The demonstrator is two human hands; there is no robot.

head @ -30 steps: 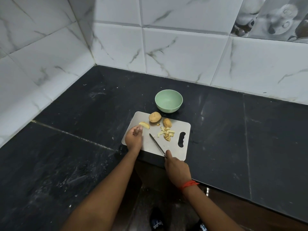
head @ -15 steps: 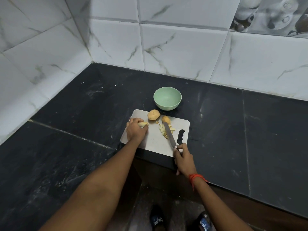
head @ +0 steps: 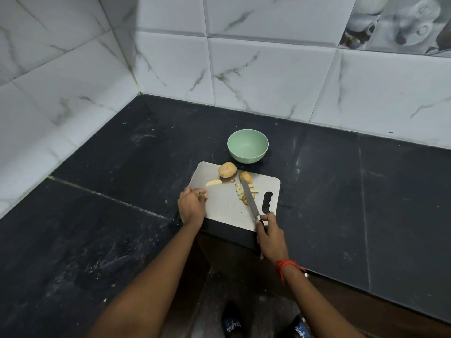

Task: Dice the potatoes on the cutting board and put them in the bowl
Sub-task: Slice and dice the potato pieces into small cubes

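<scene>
A grey cutting board lies at the counter's front edge. On it are a whole potato, a potato half, a loose slice and a small heap of diced pieces. Behind the board stands the green bowl, with nothing in it. My right hand grips the handle of a knife; its blade lies across the diced heap, tip by the potato half. My left hand rests at the board's left edge with fingers curled, below the slice; I cannot see anything inside it.
The black stone counter runs into a corner of white marble-look wall tiles. The board's handle hole is at its right end. Below the counter's edge are the floor and my shoes.
My left hand has let go of the slice and drawn back to the board's left edge. The knife blade stays over the diced heap, as half a second ago.
</scene>
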